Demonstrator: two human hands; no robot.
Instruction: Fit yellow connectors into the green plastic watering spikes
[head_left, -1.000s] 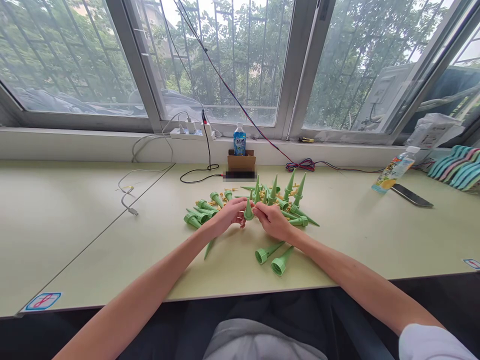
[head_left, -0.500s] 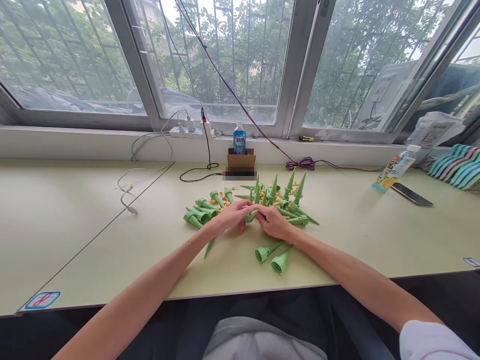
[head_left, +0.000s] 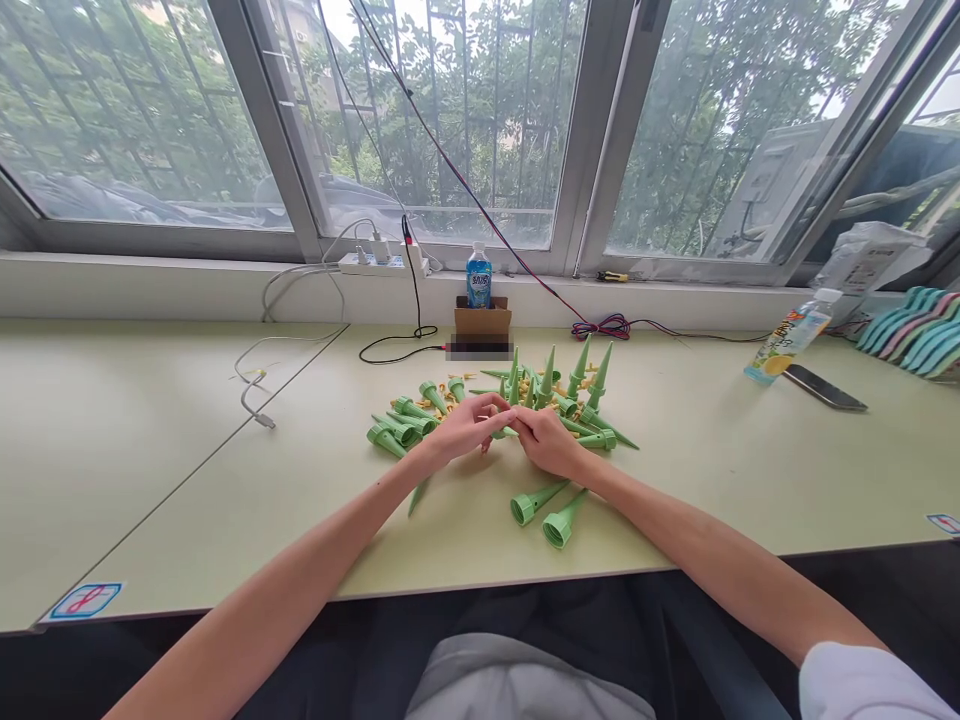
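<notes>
My left hand (head_left: 465, 428) and my right hand (head_left: 546, 440) meet over the middle of the pale green table (head_left: 187, 470), fingers pinched together around one green cone spike (head_left: 508, 431), of which only a sliver shows between them. Behind the hands lies a heap of green cone spikes (head_left: 559, 395), some standing point up, mixed with small yellow parts (head_left: 448, 390). Several more spikes (head_left: 401, 425) lie left of my left hand. Two spikes (head_left: 551, 512) lie side by side nearer to me, just below my right wrist.
A small cardboard box (head_left: 482, 322) with a blue-labelled bottle (head_left: 479, 277) behind it stands at the table's back. A power strip (head_left: 379, 263) and cables sit on the sill. At right lie a tilted drink bottle (head_left: 791, 338), a phone (head_left: 823, 388) and stacked coloured items (head_left: 919, 335).
The spike stood point up between my hands a second ago. It has tipped over and sunk between my fingers, which have closed in over it.
</notes>
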